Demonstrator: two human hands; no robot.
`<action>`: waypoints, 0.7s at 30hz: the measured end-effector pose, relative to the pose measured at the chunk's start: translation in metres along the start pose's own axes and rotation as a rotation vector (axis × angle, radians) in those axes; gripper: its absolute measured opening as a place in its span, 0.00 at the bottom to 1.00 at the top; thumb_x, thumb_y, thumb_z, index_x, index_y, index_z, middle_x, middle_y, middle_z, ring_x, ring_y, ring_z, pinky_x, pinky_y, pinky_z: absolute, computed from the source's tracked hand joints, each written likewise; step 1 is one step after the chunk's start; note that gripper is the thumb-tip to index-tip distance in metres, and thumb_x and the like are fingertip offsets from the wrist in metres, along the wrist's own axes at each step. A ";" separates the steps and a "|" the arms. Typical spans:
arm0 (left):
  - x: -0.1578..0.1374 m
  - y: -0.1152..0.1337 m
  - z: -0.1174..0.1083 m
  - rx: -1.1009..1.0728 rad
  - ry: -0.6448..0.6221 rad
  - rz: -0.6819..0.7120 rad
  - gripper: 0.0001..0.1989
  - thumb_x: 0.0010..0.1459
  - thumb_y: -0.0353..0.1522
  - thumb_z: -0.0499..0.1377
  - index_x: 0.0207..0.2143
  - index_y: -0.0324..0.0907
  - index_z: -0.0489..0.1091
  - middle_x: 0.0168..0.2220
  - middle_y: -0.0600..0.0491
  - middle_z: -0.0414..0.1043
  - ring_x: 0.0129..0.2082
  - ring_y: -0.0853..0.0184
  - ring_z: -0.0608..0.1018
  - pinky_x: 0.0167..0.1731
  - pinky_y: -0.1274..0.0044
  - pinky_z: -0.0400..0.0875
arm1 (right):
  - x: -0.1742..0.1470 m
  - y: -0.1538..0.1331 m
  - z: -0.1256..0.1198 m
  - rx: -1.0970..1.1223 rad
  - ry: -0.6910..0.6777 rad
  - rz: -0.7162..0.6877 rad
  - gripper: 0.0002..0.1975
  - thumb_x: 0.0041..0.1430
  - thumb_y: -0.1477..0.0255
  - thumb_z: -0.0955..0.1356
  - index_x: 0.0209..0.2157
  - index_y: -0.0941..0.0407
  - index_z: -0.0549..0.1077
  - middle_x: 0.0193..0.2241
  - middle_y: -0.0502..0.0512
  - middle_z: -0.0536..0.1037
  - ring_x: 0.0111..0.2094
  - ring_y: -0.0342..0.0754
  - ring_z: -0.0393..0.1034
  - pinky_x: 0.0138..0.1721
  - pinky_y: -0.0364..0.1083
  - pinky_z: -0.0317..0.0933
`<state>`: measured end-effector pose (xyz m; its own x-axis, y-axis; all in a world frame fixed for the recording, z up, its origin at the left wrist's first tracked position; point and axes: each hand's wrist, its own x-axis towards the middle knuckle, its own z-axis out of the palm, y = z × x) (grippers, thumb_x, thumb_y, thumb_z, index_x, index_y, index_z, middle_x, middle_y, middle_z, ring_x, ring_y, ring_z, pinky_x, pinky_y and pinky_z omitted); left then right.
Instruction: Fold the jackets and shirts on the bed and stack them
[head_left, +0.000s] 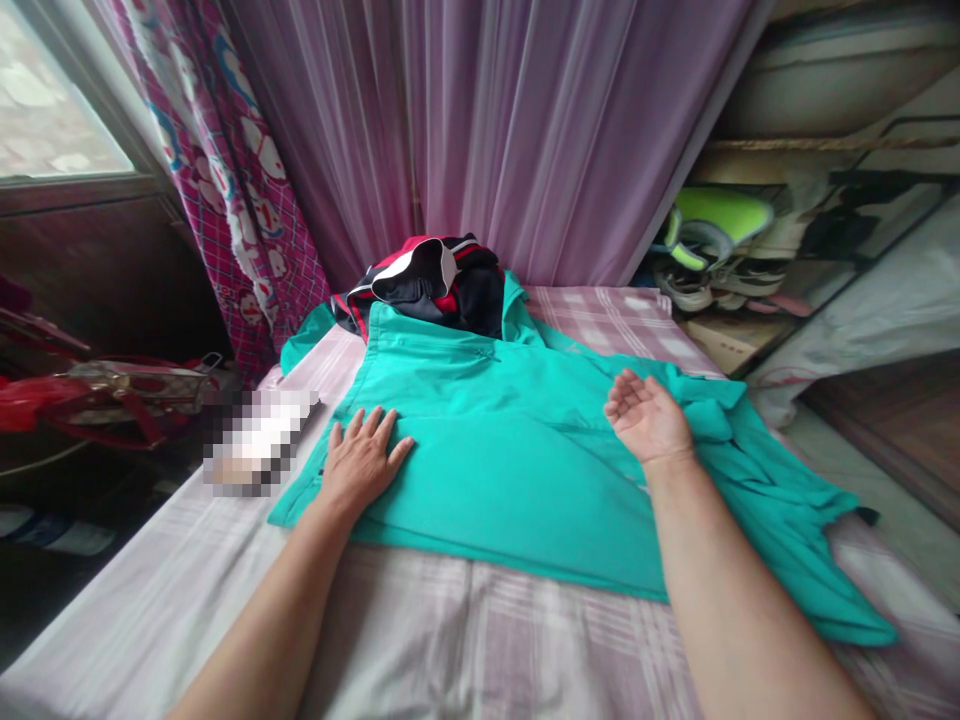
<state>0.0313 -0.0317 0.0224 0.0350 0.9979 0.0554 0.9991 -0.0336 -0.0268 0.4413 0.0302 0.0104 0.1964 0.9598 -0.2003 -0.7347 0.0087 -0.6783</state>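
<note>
A teal jacket [495, 480] lies spread over a pink-and-white checked sheet, its body fairly flat and its right part bunched in folds. My left hand [365, 455] rests palm down near the jacket's left edge, fingers spread. Over the right side of the body is my right hand [646, 415], its palm turned up and inward, fingers loosely bent with nothing in them; whether it touches the cloth I cannot tell. Behind the jacket sits a heap of dark navy clothing [472, 290] with red and white trim.
The checked sheet [225, 590] covers the bed. A blurred-out pale object [262, 440] lies left of the jacket. Purple curtains [525, 140] hang behind. Shoes [686, 290] and a lime-green item [724, 215] sit on a rack at right. Bags [135, 400] stand at left.
</note>
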 end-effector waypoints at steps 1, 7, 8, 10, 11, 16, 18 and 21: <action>0.000 0.001 0.000 -0.001 0.006 0.000 0.32 0.66 0.49 0.46 0.66 0.45 0.58 0.68 0.46 0.57 0.69 0.49 0.57 0.64 0.52 0.51 | 0.000 0.000 0.000 -0.003 0.000 -0.004 0.07 0.64 0.68 0.64 0.37 0.53 0.74 0.28 0.49 0.81 0.26 0.43 0.76 0.24 0.41 0.71; -0.001 0.003 -0.002 0.006 0.011 -0.005 0.32 0.66 0.50 0.45 0.67 0.45 0.58 0.68 0.47 0.57 0.68 0.50 0.58 0.64 0.52 0.51 | -0.002 0.000 0.004 0.006 0.032 -0.008 0.08 0.64 0.68 0.63 0.37 0.54 0.74 0.27 0.49 0.81 0.25 0.42 0.76 0.22 0.41 0.70; -0.001 0.003 -0.003 0.005 0.009 -0.005 0.32 0.66 0.50 0.45 0.67 0.45 0.58 0.68 0.47 0.57 0.68 0.50 0.58 0.64 0.52 0.51 | -0.002 0.000 0.004 0.002 0.032 -0.010 0.08 0.64 0.68 0.64 0.37 0.54 0.74 0.27 0.49 0.81 0.25 0.42 0.76 0.22 0.41 0.70; -0.001 0.003 -0.003 0.000 0.007 -0.004 0.32 0.66 0.49 0.45 0.67 0.45 0.58 0.68 0.47 0.58 0.68 0.50 0.58 0.64 0.52 0.51 | -0.002 0.000 0.004 -0.008 0.029 -0.011 0.07 0.64 0.68 0.64 0.37 0.53 0.74 0.27 0.49 0.81 0.26 0.43 0.76 0.22 0.41 0.70; -0.001 0.003 -0.002 -0.003 0.008 -0.003 0.32 0.66 0.49 0.45 0.66 0.44 0.58 0.68 0.46 0.58 0.68 0.50 0.59 0.64 0.52 0.51 | -0.002 0.000 0.004 -0.012 0.027 -0.009 0.07 0.63 0.68 0.64 0.37 0.53 0.74 0.27 0.48 0.81 0.26 0.43 0.76 0.23 0.41 0.70; -0.001 0.001 0.001 -0.026 0.051 0.011 0.30 0.66 0.48 0.47 0.65 0.43 0.61 0.66 0.45 0.61 0.67 0.49 0.60 0.63 0.52 0.52 | -0.001 0.000 0.003 -0.026 0.017 0.000 0.06 0.63 0.68 0.65 0.36 0.53 0.74 0.27 0.48 0.81 0.26 0.42 0.76 0.24 0.41 0.70; -0.002 0.001 0.001 -0.041 0.124 0.023 0.28 0.66 0.46 0.47 0.63 0.43 0.64 0.65 0.44 0.62 0.66 0.50 0.62 0.64 0.51 0.51 | 0.000 0.000 0.002 -0.033 0.009 -0.002 0.05 0.62 0.68 0.66 0.36 0.53 0.74 0.27 0.48 0.81 0.26 0.42 0.76 0.24 0.41 0.70; -0.004 0.003 0.000 -0.092 0.289 0.070 0.25 0.67 0.43 0.47 0.60 0.44 0.67 0.64 0.45 0.65 0.65 0.53 0.65 0.65 0.52 0.48 | 0.000 0.000 0.001 -0.035 0.015 -0.007 0.05 0.62 0.68 0.66 0.36 0.53 0.74 0.27 0.48 0.81 0.26 0.42 0.76 0.24 0.41 0.71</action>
<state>0.0342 -0.0359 0.0223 0.0965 0.9361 0.3381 0.9915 -0.1201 0.0496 0.4402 0.0308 0.0111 0.2109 0.9556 -0.2057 -0.7103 0.0052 -0.7039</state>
